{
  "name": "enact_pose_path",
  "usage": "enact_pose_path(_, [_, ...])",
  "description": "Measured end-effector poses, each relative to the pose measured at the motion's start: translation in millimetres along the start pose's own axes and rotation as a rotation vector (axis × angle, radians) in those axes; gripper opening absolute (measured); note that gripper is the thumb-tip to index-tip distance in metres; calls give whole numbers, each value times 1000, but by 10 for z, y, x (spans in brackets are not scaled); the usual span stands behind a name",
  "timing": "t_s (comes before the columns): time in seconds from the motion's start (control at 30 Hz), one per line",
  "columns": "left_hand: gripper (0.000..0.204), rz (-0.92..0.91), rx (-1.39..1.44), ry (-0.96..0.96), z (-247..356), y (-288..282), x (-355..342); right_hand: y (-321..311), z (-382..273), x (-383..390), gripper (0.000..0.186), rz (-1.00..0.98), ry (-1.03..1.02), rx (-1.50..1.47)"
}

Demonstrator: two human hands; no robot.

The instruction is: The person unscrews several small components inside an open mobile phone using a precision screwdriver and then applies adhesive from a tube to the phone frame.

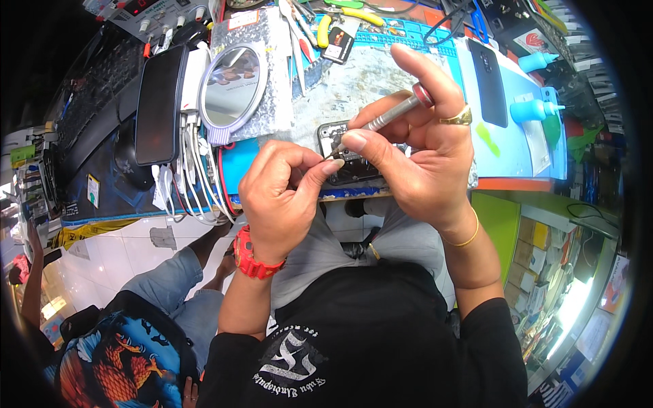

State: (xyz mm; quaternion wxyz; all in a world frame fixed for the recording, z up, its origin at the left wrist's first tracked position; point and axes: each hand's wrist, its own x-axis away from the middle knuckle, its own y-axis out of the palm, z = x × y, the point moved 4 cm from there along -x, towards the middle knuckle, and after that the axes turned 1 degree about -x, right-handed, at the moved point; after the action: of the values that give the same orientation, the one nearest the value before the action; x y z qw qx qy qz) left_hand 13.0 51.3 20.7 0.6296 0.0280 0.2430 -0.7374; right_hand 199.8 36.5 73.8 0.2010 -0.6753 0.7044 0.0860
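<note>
My right hand [432, 170] grips a slim grey screwdriver [393, 113] with a red cap between thumb and fingers. The shaft slants down to the left, toward my left fingertips. With thumb and forefinger pinched together, my left hand [275, 194] meets the screwdriver's tip; whatever small thing is between them is too tiny to make out. Just beneath both hands, an opened smartphone [357, 170] lies at the near edge of the workbench, its inner parts exposed. My fingers cover some of it.
Left of my hands are a round mirror [235, 85], a dark smartphone [161, 105] and bundled white cables [194, 160]. Yellow-handled pliers [324, 30] and tweezers lie behind. To the right are another phone [486, 81] and light-blue bottles [534, 110]. Another person [126, 347] sits at lower left.
</note>
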Motion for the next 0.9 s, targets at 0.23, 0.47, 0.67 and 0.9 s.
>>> enact_pose_path(0.23, [18, 3, 1, 23, 3, 3, 1, 8, -63, 15, 85, -131, -230, 116])
enact_pose_path(0.47, [46, -65, -144, -19, 72, -58, -3, -21, -99, 16, 82, -124, -368, 312])
enact_pose_path(0.67, [59, -135, -284, 215, 100, -11, 13, -31, 91, -39, 80, -48, -310, 306])
enact_pose_path(0.9, [58, -154, -345, 242, 122, -13, 12, 29, 110, -55, 79, -56, -269, 357])
